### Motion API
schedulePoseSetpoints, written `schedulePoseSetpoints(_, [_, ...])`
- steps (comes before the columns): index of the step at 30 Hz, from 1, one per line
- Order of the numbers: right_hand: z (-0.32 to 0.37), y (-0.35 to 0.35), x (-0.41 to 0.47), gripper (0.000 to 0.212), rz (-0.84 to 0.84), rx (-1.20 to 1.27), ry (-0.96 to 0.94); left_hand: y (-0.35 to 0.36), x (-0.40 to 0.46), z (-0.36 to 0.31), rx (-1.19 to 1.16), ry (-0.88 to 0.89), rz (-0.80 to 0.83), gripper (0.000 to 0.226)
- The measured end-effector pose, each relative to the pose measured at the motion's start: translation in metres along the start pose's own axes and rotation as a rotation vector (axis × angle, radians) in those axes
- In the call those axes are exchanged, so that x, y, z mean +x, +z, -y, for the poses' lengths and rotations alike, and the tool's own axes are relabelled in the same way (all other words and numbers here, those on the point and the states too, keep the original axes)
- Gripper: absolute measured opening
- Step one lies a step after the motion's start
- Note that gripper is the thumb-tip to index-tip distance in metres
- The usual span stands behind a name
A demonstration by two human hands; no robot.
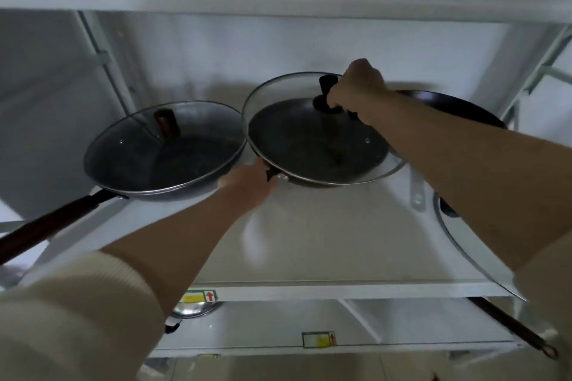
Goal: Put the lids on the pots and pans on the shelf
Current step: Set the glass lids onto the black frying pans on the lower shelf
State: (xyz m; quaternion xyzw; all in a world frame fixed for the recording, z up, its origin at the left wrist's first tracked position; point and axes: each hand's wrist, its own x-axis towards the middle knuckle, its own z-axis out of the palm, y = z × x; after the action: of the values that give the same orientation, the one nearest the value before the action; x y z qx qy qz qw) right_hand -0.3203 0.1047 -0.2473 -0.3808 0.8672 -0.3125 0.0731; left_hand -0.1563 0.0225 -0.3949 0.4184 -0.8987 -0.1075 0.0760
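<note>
A dark middle pan (312,145) sits on the white shelf (325,244). Over it tilts a glass lid (278,96) with a black knob (325,93), its far edge raised. My right hand (356,86) is closed on that knob. My left hand (250,179) grips the pan's short handle at its near rim. To the left stands another pan (148,164) with a long brown handle, and a glass lid (192,127) rests on it. A third dark pan (458,108) shows behind my right forearm.
Another glass lid (455,244) lies at the shelf's right edge, partly hidden by my right arm. A lower shelf (263,331) holds a metal lid (195,308). A long thin handle (520,331) sticks out at the lower right. White frame posts stand on both sides.
</note>
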Motion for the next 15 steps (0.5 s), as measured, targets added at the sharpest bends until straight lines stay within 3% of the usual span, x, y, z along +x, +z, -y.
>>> schedulePoseSetpoints(2, [-0.004, 0.012, 0.008, 0.040, -0.044, -0.052, -0.011, 0.000, 0.004, -0.006, 0.067, -0.019, 0.020, 0.052])
schedulePoseSetpoints(7, [-0.012, 0.037, 0.020, 0.035, -0.034, -0.096, 0.000, -0.001, 0.000, -0.008, -0.147, -0.064, -0.048, 0.064])
schedulePoseSetpoints(15, [-0.034, 0.060, 0.035, 0.023, -0.132, -0.169, -0.053, -0.005, 0.014, 0.012, 0.174, -0.056, 0.038, 0.077])
